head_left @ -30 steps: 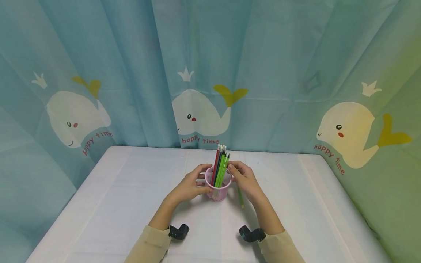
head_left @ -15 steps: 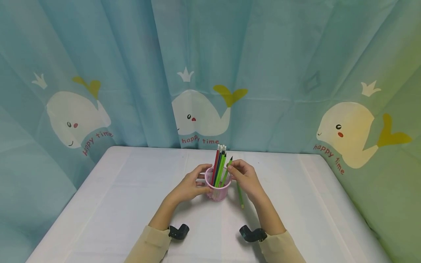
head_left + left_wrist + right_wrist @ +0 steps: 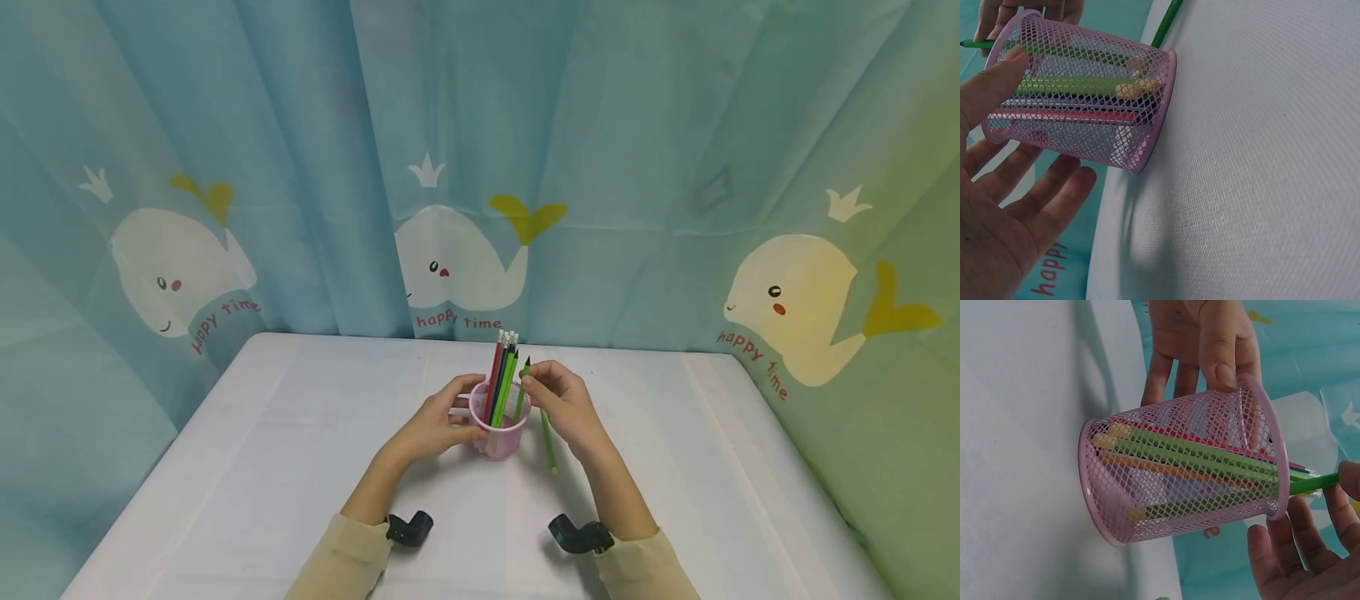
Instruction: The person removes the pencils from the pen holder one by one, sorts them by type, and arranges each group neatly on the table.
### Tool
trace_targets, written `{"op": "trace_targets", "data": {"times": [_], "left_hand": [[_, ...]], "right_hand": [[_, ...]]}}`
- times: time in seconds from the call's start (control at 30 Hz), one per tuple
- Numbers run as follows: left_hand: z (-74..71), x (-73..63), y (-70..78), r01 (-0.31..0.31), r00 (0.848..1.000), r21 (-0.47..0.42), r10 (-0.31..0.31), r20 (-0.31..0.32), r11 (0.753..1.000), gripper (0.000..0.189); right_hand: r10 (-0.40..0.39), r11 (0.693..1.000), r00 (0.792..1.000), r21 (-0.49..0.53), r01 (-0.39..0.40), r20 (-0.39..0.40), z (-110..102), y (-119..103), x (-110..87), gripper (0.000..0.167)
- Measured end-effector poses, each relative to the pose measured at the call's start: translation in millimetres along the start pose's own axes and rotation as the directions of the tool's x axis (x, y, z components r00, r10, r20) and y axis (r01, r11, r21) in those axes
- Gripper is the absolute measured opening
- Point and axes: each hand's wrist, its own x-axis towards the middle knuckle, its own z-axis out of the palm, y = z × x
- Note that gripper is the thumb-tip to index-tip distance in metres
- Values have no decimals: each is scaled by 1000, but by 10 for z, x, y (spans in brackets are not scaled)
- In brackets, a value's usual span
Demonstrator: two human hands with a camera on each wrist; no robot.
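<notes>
A pink mesh pencil cup (image 3: pixel 501 446) stands on the table with several pencils leaning inside it, among them red, dark blue and green ones. My left hand (image 3: pixel 435 427) steadies the cup, thumb on its near side and fingers spread round the far left. At the right rim, my right hand (image 3: pixel 564 408) pinches a green pencil (image 3: pixel 1313 483) near its dark sharpened tip. That pencil's lower end is inside the cup, apart from the bunch (image 3: pixel 1197 455). Another green pencil (image 3: pixel 550 446) lies on the table beneath my right hand; its far end is hidden.
The white-covered table (image 3: pixel 300 500) spreads out on both sides of the cup. Behind it hangs a blue-green curtain (image 3: pixel 637 167) printed with whales. Black curved wrist mounts (image 3: pixel 409 528) sit at both sleeves.
My right hand has taken hold of one green pencil and drawn it away from the bunch, to the right side of the cup. The left hand stays at the cup.
</notes>
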Motion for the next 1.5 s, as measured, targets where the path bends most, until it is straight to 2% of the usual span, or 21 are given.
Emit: {"op": "trace_targets", "data": {"times": [0.4,0.57,0.9,1.03,1.33,1.5], "left_hand": [[5,0,5,7,1000,1,-7,-5,1000,78],[6,-4,17,14,1000,7,-14,-7,1000,78],[-6,-6,54,-11,1000,11,11,3,1000,79],[-8,-3,19,-14,1000,7,14,0,1000,78],[10,-1,28,-12,1000,-19,12,-5,1000,82],[4,-3,24,-14,1000,-3,14,-1,1000,80]], "right_hand": [[-41,999,999,-14,41,8,-34,-105,-38,22],[-68,998,997,17,68,23,-51,-145,-59,23],[-110,992,994,71,107,29,-98,-245,-93,24],[-120,990,993,80,118,22,-117,-277,-113,27],[-172,973,985,160,166,21,-155,-303,-127,28],[-190,964,982,190,184,16,-165,-296,-131,27]]}}
